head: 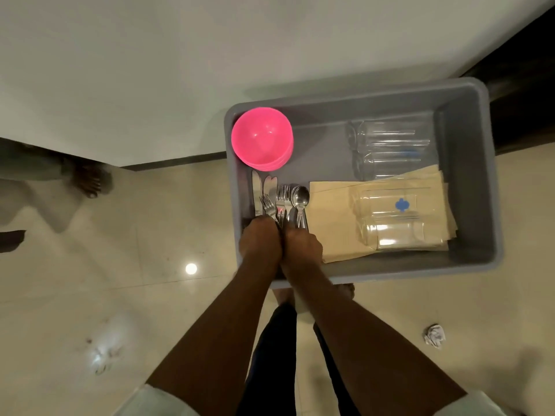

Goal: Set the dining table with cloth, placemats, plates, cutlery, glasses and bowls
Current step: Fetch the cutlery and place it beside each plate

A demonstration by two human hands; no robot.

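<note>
Our left hand and right hand, side by side, both grip cutlery handles in the grey tub's near-left corner; long axes run away from us, so lift straight up.

Dim, warm indoor light, a lamp's glare spot on the floor tiles, wide-angle bending and blurred edges.

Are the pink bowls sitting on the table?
No, the pink bowls sit stacked inside the grey tub, in its far left corner.
</note>
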